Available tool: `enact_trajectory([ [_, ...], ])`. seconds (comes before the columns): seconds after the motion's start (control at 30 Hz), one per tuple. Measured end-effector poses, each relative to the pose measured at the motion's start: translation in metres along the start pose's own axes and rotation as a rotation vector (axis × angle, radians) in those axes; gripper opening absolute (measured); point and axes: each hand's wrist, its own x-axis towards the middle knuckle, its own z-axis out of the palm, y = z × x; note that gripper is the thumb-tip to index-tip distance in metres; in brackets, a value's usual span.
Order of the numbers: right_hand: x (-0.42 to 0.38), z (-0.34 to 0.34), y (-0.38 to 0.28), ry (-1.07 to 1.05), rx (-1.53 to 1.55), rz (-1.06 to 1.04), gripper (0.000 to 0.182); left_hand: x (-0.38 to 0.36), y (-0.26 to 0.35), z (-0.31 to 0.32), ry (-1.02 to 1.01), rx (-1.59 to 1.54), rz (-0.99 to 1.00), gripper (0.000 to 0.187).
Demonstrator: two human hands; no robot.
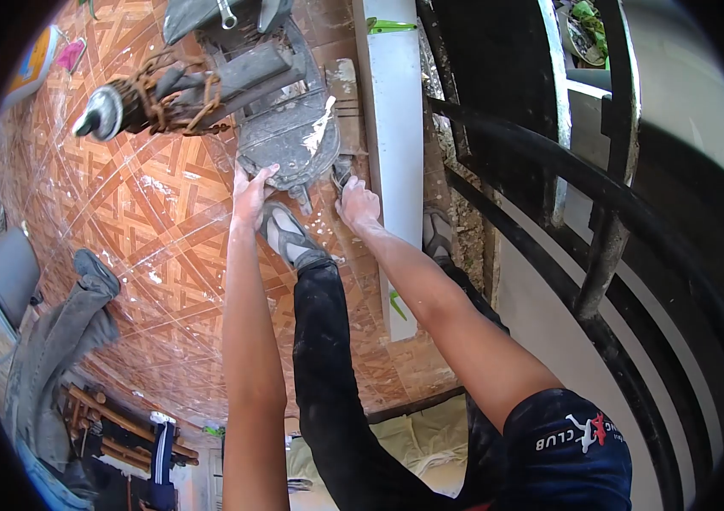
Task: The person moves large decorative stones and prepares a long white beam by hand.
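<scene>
A dusty grey metal machine [285, 136] with a flat, rounded front plate stands on the tiled floor at upper centre. A rusty chain [202, 106] is wrapped around its side arm, which ends in a silver cap [105, 115]. My left hand [251, 196] is closed on the plate's near left corner, fingers curled over the edge. My right hand [359, 204] is closed beside the plate's right corner, at a small dark metal piece [341, 173]; what it holds is mostly covered by the fingers. A wrench [226, 14] lies on top of the machine.
A white board [396, 170] with green clips runs along my right, over my right foot. Beyond it stand black metal railings [583, 179]. My left foot [284, 228] is just below the machine. A person's leg in grey trousers [64, 341] and a bucket [37, 64] are at left.
</scene>
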Motion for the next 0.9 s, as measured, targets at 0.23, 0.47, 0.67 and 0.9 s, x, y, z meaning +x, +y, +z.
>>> enact_trajectory([
  [0.23, 0.017, 0.014, 0.011, 0.027, -0.076, 0.064, 0.023, -0.008, 0.002, 0.007, 0.051, -0.046, 0.0, 0.061],
  [0.47, 0.015, 0.019, -0.006, 0.063, -0.017, 0.178, 0.02, -0.006, -0.01, 0.031, 0.117, 0.042, 0.088, 0.069],
  [0.67, -0.008, 0.013, -0.011, 0.03, 0.112, -0.03, 0.03, -0.01, -0.008, 0.027, 0.109, 0.007, 0.099, 0.072],
  [0.9, -0.04, -0.061, 0.026, 0.437, 0.071, 0.031, 0.055, 0.004, -0.027, 0.017, 0.098, 0.064, 0.211, 0.069],
])
